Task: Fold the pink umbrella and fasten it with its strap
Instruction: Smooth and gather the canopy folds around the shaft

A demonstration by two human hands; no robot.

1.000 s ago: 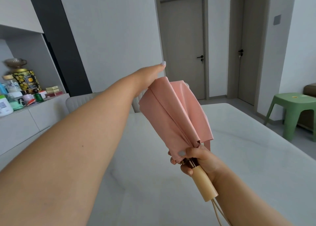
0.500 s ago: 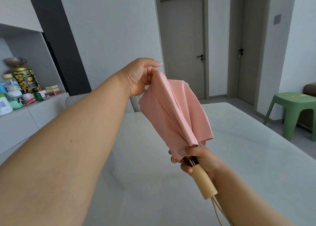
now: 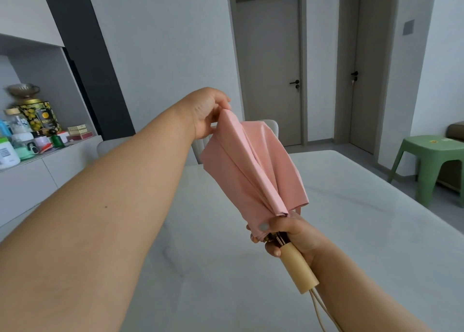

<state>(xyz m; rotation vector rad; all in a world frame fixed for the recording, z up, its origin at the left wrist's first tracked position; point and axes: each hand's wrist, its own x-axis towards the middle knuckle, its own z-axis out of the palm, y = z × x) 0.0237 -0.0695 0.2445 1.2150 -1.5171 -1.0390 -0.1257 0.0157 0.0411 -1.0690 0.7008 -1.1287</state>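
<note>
Pinching the fold tip your left hand (image 3: 206, 113) just closed on, your right hand (image 3: 288, 234) grips the umbrella (image 3: 253, 171); pleating proceeds.

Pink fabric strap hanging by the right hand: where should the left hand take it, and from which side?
Probably at the free hanging end of the thin pink fabric strap, coming from the right of the pink umbrella canopy. It dangles clear there, just above the right hand gripping near the pale wooden handle. The left hand must first release the canopy's top fold.
</note>
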